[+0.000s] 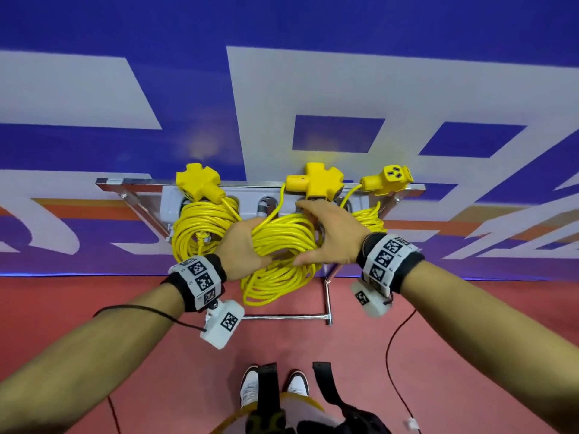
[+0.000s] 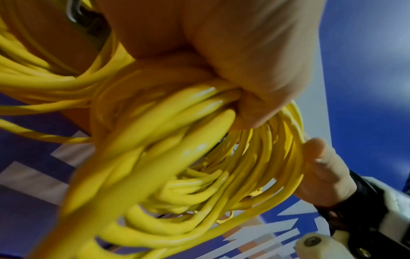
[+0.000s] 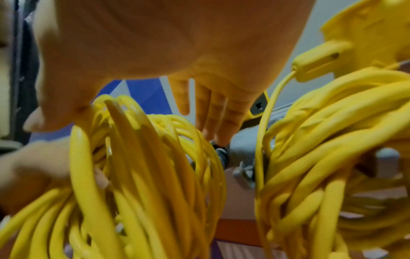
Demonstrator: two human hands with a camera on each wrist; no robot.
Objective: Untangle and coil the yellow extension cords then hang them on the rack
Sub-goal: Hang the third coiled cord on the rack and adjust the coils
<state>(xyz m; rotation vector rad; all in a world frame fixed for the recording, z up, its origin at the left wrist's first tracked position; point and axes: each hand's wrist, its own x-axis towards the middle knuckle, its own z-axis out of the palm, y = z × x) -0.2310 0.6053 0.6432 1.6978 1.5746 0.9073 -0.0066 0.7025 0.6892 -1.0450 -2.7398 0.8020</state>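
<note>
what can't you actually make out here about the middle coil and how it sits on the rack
- Hook under the middle coil: head view, covered by the right hand and the cord; whether the coil already hangs on the rack cannot be told.
- Left hand fingers: head view, buried behind the loops; left wrist view is blurred.
- Right coil: head view, mostly behind the right hand.
- Rack fittings: right wrist view, blurred and half covered by cord.

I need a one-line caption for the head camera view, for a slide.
Both hands, left hand and right hand, hold the middle cord coil at the rack between two hung coils.
</note>
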